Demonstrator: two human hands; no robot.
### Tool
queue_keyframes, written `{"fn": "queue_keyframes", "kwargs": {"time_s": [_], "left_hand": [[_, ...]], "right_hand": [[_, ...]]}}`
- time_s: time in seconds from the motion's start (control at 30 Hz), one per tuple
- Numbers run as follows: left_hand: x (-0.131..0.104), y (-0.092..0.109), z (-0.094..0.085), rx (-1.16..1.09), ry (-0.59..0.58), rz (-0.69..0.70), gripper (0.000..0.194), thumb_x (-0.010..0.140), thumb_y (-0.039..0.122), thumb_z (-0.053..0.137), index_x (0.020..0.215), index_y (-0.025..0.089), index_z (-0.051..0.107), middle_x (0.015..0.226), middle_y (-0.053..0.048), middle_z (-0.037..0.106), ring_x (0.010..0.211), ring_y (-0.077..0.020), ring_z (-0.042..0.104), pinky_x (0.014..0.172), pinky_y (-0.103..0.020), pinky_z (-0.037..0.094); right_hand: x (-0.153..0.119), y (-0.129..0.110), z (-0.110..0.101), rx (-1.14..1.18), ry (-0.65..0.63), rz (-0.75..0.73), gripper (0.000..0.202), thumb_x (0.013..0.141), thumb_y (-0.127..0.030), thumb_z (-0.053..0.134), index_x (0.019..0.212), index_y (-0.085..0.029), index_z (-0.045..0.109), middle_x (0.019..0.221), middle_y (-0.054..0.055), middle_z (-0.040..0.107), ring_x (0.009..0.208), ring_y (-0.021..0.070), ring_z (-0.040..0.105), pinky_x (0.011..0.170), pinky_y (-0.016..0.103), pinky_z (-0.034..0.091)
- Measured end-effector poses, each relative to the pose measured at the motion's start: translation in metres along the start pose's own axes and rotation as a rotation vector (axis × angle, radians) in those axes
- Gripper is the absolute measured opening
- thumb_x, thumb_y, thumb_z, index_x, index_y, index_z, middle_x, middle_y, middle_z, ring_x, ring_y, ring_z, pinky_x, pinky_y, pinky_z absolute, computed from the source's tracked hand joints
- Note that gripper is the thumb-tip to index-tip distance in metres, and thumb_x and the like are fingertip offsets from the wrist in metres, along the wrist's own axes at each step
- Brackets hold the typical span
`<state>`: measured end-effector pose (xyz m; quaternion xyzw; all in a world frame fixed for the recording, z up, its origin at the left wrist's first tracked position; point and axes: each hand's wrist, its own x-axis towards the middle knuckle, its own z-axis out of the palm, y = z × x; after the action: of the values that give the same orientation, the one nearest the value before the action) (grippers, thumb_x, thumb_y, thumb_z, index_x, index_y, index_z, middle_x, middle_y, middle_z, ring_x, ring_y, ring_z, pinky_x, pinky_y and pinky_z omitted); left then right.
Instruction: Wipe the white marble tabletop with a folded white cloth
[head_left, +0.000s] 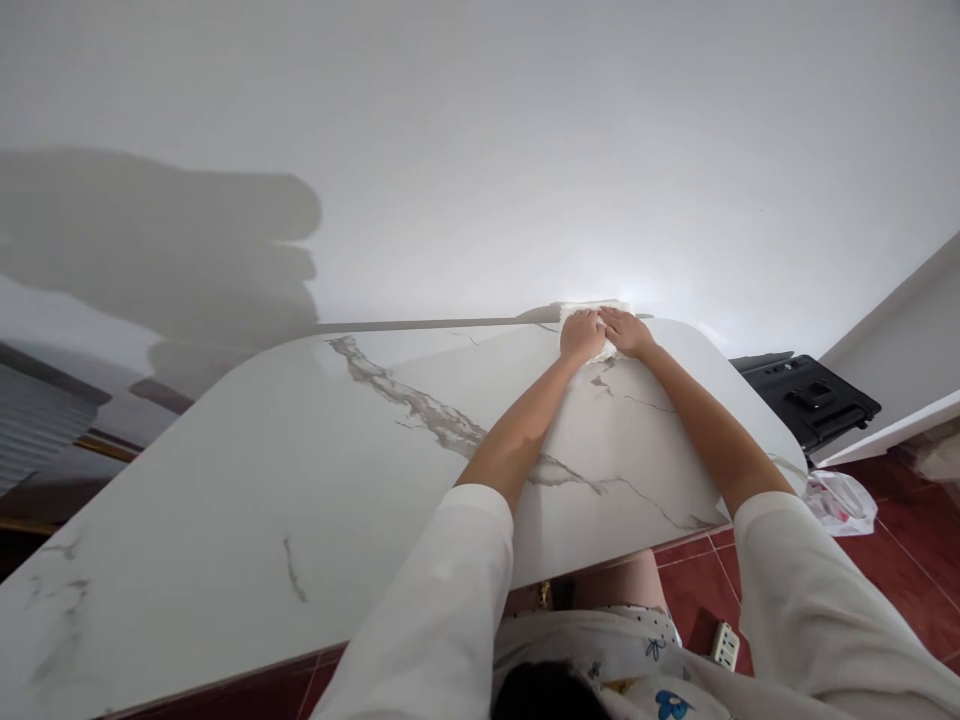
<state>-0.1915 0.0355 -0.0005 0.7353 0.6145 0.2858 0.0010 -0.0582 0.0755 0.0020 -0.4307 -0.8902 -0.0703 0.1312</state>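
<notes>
At the far edge of a white marble-patterned table (225,480), both arms reach forward to a white cloth (608,350). My left hand (582,336) is closed over the cloth's left part, fingers bent. Beside it, my right hand (628,332) grips the cloth's right part, its fingertips meeting the left hand's fingers. The cloth lies bunched beneath both hands, its upper edge showing against the wall. Most of its underside is hidden.
A pale wall (480,160) rises behind the table. Right of the table are a black case (814,400) and a clear plastic bag (844,503). A power strip (725,646) lies on the red tiled floor (694,585).
</notes>
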Motion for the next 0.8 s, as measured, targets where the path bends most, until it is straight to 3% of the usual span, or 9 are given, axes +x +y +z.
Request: {"fn": "queue_keyframes", "kwargs": {"time_s": [0.3,0.47,0.63,0.8], "left_hand": [[-0.065,0.009,-0.024,0.070,-0.080,0.107,0.040,0.091,0.017,0.033,0.126,0.005,0.048,0.130,-0.016,0.053,0.127,-0.0262,0.042,0.108,-0.038,0.029],[-0.116,0.020,-0.044,0.070,-0.105,0.126,0.043,0.089,0.018,0.034,0.130,0.007,0.046,0.136,-0.016,0.050,0.131,-0.0276,0.039,0.110,-0.041,0.028],[-0.181,0.037,-0.064,-0.065,-0.176,0.032,0.054,0.083,0.021,0.039,0.136,0.013,0.042,0.146,-0.013,0.042,0.138,-0.0283,0.032,0.114,-0.045,0.025],[-0.232,0.074,-0.078,-0.224,-0.341,-0.083,0.068,0.077,0.022,0.043,0.144,0.016,0.032,0.155,-0.009,0.028,0.144,-0.0269,0.018,0.118,-0.044,0.018]], "right_hand": [[-0.057,-0.044,-0.016,-0.009,-0.049,-0.062,0.055,0.094,-0.027,0.028,0.143,-0.003,0.036,0.151,0.015,0.032,0.139,0.0255,0.031,0.113,0.042,0.026],[-0.102,-0.081,-0.032,0.001,-0.073,-0.059,0.057,0.095,-0.030,0.029,0.144,-0.002,0.034,0.151,0.017,0.033,0.139,0.0272,0.030,0.114,0.041,0.025],[-0.164,-0.117,-0.048,0.050,-0.048,-0.119,0.056,0.093,-0.030,0.033,0.144,-0.007,0.035,0.150,0.014,0.034,0.140,0.0249,0.030,0.115,0.042,0.026],[-0.230,-0.127,-0.071,0.120,-0.045,-0.176,0.057,0.094,-0.030,0.031,0.149,-0.014,0.028,0.153,0.009,0.028,0.141,0.0236,0.025,0.115,0.046,0.028]]}}
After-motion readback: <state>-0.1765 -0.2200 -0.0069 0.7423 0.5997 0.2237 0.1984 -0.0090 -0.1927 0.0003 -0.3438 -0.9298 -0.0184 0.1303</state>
